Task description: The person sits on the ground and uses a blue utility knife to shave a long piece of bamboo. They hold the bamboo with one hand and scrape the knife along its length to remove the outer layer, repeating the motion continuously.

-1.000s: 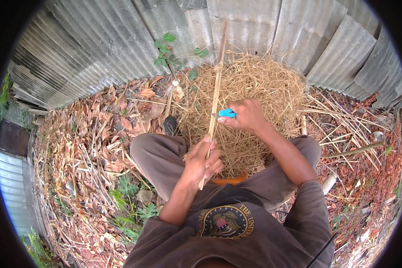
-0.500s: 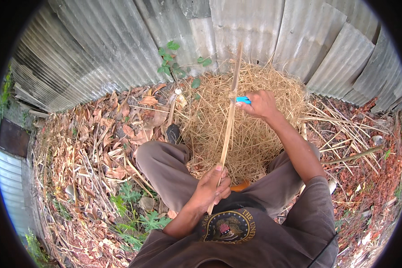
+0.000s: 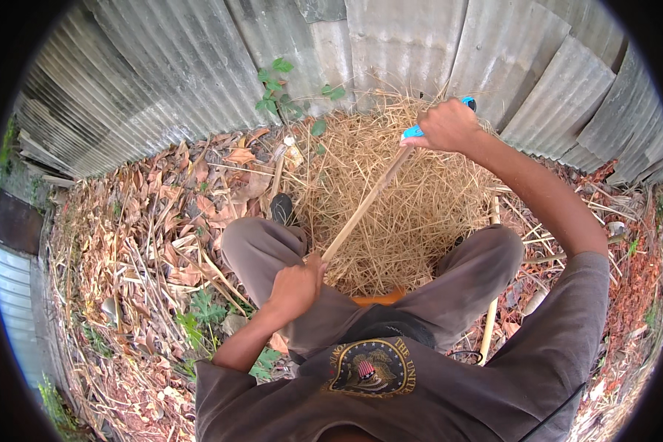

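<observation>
One strip [image 3: 367,204] | left fingers [image 3: 315,267] clamp lower end | right fingers [image 3: 436,122] clamp blue cutter [image 3: 412,132], upper-end contact unclear

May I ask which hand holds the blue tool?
The right hand has the blue tool near the strip's far end; the left hand holds only the strip.

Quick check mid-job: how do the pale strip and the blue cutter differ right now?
The pale strip is tan, the blue cutter bright blue.
The strip looks much longer than the cutter.
The left hand grips the strip; the right hand holds the cutter, covering its middle.
Shared: both slant upward to the right in the picture.
</observation>
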A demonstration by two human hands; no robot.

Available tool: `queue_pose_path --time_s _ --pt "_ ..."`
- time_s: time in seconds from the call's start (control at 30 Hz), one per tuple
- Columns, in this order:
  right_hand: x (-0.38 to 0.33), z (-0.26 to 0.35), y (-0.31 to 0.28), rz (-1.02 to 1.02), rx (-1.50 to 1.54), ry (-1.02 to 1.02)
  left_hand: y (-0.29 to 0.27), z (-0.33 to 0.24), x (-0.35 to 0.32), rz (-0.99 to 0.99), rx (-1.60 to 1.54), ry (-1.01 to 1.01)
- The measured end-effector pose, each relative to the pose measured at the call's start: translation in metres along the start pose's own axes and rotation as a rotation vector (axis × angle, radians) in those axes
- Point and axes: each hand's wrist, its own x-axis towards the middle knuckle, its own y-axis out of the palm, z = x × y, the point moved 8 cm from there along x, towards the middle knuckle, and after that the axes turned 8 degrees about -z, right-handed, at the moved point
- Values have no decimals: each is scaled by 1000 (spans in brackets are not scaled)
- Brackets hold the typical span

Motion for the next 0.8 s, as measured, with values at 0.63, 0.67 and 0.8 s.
queue_pose_path --time_s 0.63,0.67,0.8 --pt "-46 62 25 -233 826 610 11 -18 15 -21 -845 -315" --pt "-45 62 23 -226 824 608 13 -20 14 -21 -848 -322" --pt "-45 58 28 -284 940 631 16 -25 16 -18 -839 -335"
